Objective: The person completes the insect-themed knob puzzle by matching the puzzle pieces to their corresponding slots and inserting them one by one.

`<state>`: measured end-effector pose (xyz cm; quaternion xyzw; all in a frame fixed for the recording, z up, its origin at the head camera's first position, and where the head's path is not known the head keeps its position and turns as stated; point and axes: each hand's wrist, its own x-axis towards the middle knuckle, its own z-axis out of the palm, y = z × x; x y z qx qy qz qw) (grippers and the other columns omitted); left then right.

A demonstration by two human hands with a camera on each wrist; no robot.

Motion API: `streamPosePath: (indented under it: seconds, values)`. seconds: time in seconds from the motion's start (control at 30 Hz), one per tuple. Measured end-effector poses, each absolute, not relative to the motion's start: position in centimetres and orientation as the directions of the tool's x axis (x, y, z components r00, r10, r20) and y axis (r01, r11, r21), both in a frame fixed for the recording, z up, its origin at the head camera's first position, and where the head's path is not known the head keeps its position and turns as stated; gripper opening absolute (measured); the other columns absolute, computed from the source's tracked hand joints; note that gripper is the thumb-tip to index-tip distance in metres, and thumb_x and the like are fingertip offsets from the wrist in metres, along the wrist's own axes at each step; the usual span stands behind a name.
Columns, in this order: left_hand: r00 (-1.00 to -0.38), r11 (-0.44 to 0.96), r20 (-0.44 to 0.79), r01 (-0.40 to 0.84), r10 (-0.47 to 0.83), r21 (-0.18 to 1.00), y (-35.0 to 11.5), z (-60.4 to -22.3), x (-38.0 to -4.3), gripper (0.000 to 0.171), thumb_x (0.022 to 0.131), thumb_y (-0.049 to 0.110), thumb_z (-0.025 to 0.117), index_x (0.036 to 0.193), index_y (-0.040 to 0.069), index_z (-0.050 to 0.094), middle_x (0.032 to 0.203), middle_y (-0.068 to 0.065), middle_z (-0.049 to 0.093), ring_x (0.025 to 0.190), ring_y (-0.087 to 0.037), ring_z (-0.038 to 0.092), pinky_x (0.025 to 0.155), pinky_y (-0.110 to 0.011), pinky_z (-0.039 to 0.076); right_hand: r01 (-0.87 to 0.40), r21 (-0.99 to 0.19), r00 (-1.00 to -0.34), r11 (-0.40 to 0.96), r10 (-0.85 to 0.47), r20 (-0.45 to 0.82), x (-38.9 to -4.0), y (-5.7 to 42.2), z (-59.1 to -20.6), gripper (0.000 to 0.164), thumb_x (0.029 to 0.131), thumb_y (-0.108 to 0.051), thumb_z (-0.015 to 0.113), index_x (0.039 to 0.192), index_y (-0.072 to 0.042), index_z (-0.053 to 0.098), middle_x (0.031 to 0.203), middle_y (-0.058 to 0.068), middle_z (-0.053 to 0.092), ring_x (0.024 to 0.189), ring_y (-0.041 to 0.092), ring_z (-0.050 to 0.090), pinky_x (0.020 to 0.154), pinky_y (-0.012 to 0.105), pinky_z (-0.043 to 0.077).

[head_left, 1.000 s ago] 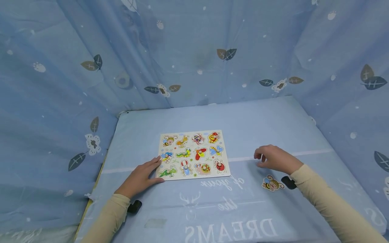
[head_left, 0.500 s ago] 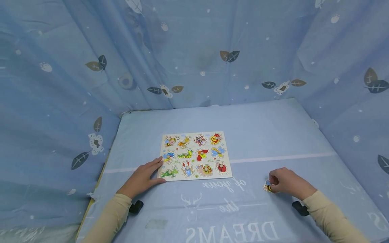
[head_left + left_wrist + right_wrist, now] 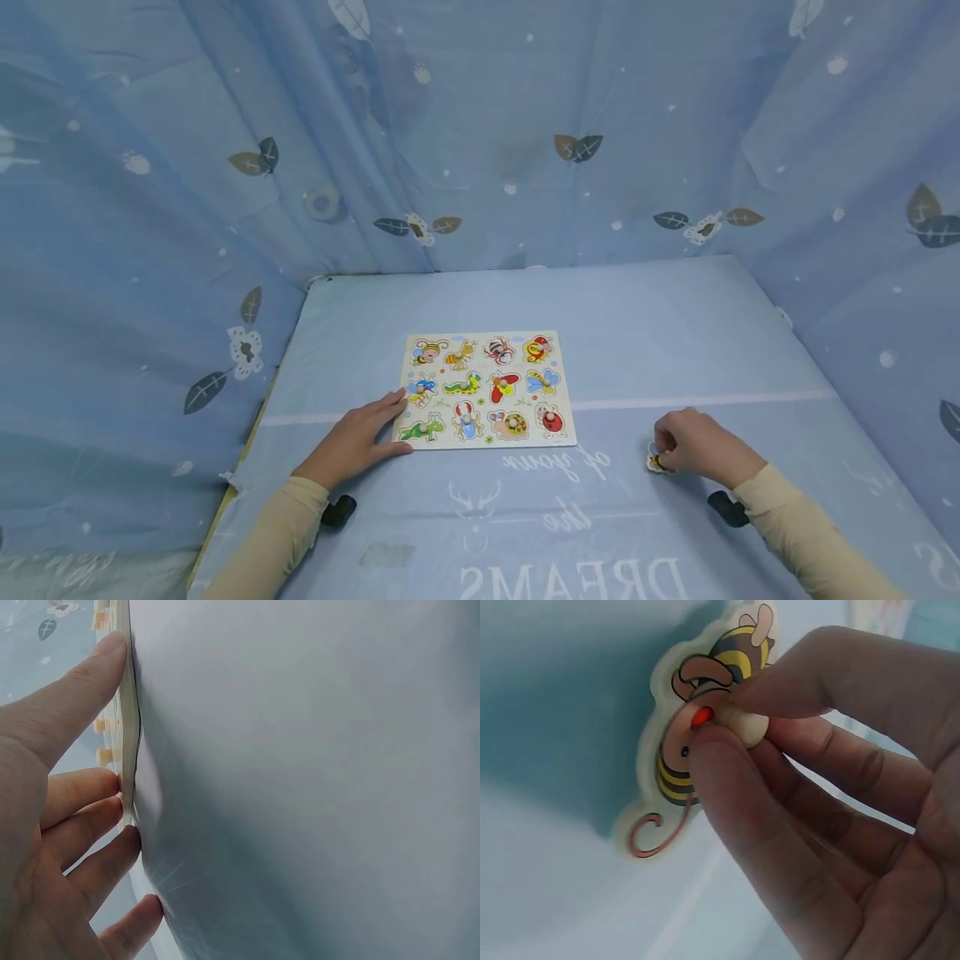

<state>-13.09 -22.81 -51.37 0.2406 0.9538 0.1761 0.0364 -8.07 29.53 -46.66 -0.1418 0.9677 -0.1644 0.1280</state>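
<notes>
My right hand (image 3: pixel 701 450) pinches the small wooden knob (image 3: pixel 751 729) of a bee-shaped puzzle piece (image 3: pixel 671 742) between thumb and forefinger. In the head view the hand covers most of that piece (image 3: pixel 657 461), low over the blue cloth to the right of the puzzle board (image 3: pixel 480 367). Colourful insects in several rows cover the pale board, many with a knob. My left hand (image 3: pixel 356 437) rests at its lower left corner, fingers spread along the left side and thumb by the front edge. The left wrist view shows thumb and fingertips against the board's edge (image 3: pixel 129 750).
A blue patterned cloth (image 3: pixel 645 333) covers the table, with mirrored white lettering near the front. Blue curtains (image 3: pixel 480 125) rise behind it and on both sides. A black device (image 3: pixel 727 508) sits under the right wrist, and a similar one (image 3: pixel 339 512) under the left.
My right hand has come down onto the bee piece, taken its knob and shifted slightly left. The left hand stays at the board, while the head view has shifted a little.
</notes>
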Motion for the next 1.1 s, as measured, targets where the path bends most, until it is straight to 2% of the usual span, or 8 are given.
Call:
streamPosePath:
  seconds: [0.2, 0.47, 0.63, 0.8, 0.87, 0.97, 1.03, 1.1]
  values:
    - [-0.881, 0.821, 0.024, 0.45, 0.472, 0.351, -22.9, -51.4, -13.1, 0.085, 0.08, 0.059, 0.07, 0.148, 0.015, 0.044, 0.158, 0.003, 0.035, 0.142, -0.024, 0.04, 0.11, -0.05, 0.043, -0.306, -0.353, -0.911, 0.884, -0.38, -0.161, -13.0, 25.9, -44.1, 0.02, 0.076, -0.002, 0.076, 0.068, -0.015, 0.063, 0.065, -0.005, 0.055, 0.059, 0.01, 0.045, 0.052, 0.023, 0.04]
    - [-0.888, 0.833, -0.025, 0.422, 0.46, 0.357, -22.5, -51.3, -13.0, 0.084, 0.081, 0.06, 0.069, 0.148, 0.016, 0.043, 0.158, 0.005, 0.034, 0.144, -0.024, 0.037, 0.113, -0.051, 0.039, -0.424, -0.37, -0.855, 0.827, -0.501, -0.138, -21.2, 16.5, -42.1, 0.011, 0.079, -0.009, 0.079, 0.073, -0.017, 0.073, 0.076, -0.006, 0.068, 0.066, 0.009, 0.059, 0.061, 0.023, 0.053]
    - [-0.898, 0.85, -0.053, 0.392, 0.436, 0.353, -22.1, -51.1, -13.0, 0.085, 0.08, 0.06, 0.07, 0.149, 0.018, 0.043, 0.158, 0.007, 0.033, 0.144, -0.02, 0.036, 0.115, -0.048, 0.038, -0.575, -0.384, -0.77, 0.723, -0.637, -0.045, -25.2, 9.3, -42.2, 0.02, 0.083, -0.005, 0.074, 0.064, -0.011, 0.069, 0.065, -0.005, 0.062, 0.054, 0.006, 0.044, 0.056, 0.021, 0.044]
    - [-0.882, 0.836, -0.043, 0.428, 0.469, 0.343, -21.0, -51.1, -13.3, 0.084, 0.08, 0.059, 0.07, 0.148, 0.017, 0.044, 0.158, 0.006, 0.034, 0.143, -0.021, 0.038, 0.114, -0.045, 0.04, -0.668, -0.338, -0.709, 0.663, -0.705, 0.019, -27.4, 4.5, -43.9, 0.018, 0.087, -0.004, 0.069, 0.073, -0.012, 0.076, 0.069, -0.006, 0.068, 0.052, 0.002, 0.04, 0.056, 0.019, 0.041]
    - [-0.871, 0.825, -0.034, 0.45, 0.489, 0.344, -20.6, -51.1, -13.5, 0.083, 0.081, 0.058, 0.07, 0.148, 0.016, 0.044, 0.158, 0.005, 0.034, 0.143, -0.021, 0.039, 0.114, -0.044, 0.04, -0.686, -0.309, -0.699, 0.659, -0.714, 0.029, -27.9, 3.3, -44.6, 0.023, 0.089, -0.005, 0.067, 0.068, -0.012, 0.073, 0.061, -0.007, 0.06, 0.05, 0.003, 0.033, 0.053, 0.019, 0.036]
    - [-0.86, 0.813, -0.029, 0.469, 0.509, 0.347, -20.1, -51.2, -13.6, 0.083, 0.082, 0.058, 0.069, 0.148, 0.016, 0.044, 0.158, 0.005, 0.033, 0.142, -0.021, 0.039, 0.114, -0.043, 0.041, -0.703, -0.277, -0.692, 0.654, -0.72, 0.055, -28.4, 2.1, -45.6, 0.038, 0.091, -0.005, 0.064, 0.055, -0.012, 0.058, 0.047, -0.011, 0.036, 0.047, 0.007, 0.022, 0.049, 0.019, 0.026]
    - [-0.856, 0.807, -0.025, 0.476, 0.516, 0.349, -20.0, -51.2, -13.5, 0.082, 0.082, 0.058, 0.069, 0.149, 0.016, 0.043, 0.159, 0.004, 0.033, 0.142, -0.022, 0.04, 0.113, -0.044, 0.041, -0.719, -0.268, -0.681, 0.641, -0.728, 0.086, -28.5, 1.6, -46.1, 0.046, 0.091, -0.004, 0.064, 0.05, -0.013, 0.048, 0.043, -0.012, 0.02, 0.048, 0.009, 0.016, 0.048, 0.021, 0.02]
    - [-0.854, 0.805, -0.021, 0.481, 0.52, 0.348, -19.9, -51.1, -13.4, 0.082, 0.083, 0.058, 0.068, 0.149, 0.016, 0.043, 0.159, 0.004, 0.033, 0.142, -0.023, 0.04, 0.113, -0.045, 0.041, -0.721, -0.268, -0.68, 0.638, -0.725, 0.103, -28.4, 1.1, -46.2, 0.047, 0.09, -0.002, 0.064, 0.048, -0.012, 0.045, 0.041, -0.013, 0.012, 0.048, 0.009, 0.013, 0.048, 0.021, 0.018]
